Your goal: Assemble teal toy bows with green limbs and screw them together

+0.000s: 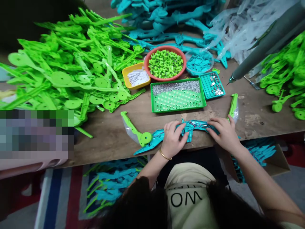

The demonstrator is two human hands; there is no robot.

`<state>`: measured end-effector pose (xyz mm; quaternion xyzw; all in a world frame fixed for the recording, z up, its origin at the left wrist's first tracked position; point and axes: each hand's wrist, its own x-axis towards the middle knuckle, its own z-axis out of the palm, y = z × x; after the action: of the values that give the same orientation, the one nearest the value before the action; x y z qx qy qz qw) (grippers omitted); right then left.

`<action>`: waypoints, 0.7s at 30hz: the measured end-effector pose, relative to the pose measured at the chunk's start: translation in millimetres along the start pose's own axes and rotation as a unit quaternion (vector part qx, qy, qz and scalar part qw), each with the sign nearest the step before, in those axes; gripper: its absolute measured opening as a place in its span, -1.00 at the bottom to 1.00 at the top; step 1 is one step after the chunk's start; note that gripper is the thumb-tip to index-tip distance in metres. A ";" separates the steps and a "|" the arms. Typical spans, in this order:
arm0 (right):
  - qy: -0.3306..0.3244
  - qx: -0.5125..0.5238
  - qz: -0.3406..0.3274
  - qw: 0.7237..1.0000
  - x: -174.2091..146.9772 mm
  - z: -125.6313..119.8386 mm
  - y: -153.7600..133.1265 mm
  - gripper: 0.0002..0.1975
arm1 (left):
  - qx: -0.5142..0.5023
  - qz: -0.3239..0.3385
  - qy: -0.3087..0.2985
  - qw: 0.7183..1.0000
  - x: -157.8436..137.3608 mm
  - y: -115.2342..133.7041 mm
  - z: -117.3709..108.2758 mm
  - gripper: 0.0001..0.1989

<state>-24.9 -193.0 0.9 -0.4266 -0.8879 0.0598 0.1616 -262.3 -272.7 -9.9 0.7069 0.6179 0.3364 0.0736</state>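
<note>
A blue toy bow shell (156,138) lies open side up near the table's front edge, with thin wires and small parts showing inside it. My left hand (172,136) grips its middle-left part, thumb and fingers bent over the shell. My right hand (225,132) has its fingers over the shell's right side, the thumb by a small metallic piece (205,125). A green limb with a round wheel (145,139) is joined at the left end. On the right, another green limb (233,105) sticks up beyond my right fingers; its base is hidden by the hand.
A green tray of screws (178,109), a blue tray of metal discs (215,95), a red bowl of green pieces (165,79) and a yellow dish (137,86) stand ahead. Green limbs (62,78) pile up at left. A grey-green tool (247,65) hangs at right.
</note>
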 end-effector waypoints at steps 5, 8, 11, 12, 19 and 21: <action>-0.014 0.040 -0.088 0.995 11.5 6.1 -26.6 -0.84 | 0.003 -0.055 0.049 0.997 -13.0 -6.8 -22.2 -0.82; -0.009 0.061 -0.117 0.991 30.7 10.6 -35.8 -0.83 | 0.023 -0.059 0.057 0.996 -16.6 -12.5 -35.7 -0.85; 0.014 0.091 -0.145 0.985 70.8 6.7 -41.1 -0.82 | 0.038 -0.066 0.091 0.993 -14.2 -23.3 -56.4 -0.86; 0.029 0.098 -0.156 0.982 87.8 3.2 -44.0 -0.83 | 0.036 -0.070 0.104 0.991 -12.0 -27.9 -64.9 -0.87; 0.116 0.136 -0.223 0.958 205.3 -26.9 -76.8 -0.84 | 0.009 -0.040 0.110 0.993 67.6 -85.7 -111.8 -0.87; 0.138 0.157 -0.223 0.952 221.3 -35.1 -85.7 -0.85 | 0.028 -0.033 0.086 0.995 123.9 -113.1 -115.3 -0.86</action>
<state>-205.6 -76.0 107.1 -0.1911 -0.9088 0.1013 0.3568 -419.6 -168.7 67.0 0.6561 0.6543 0.3758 0.0115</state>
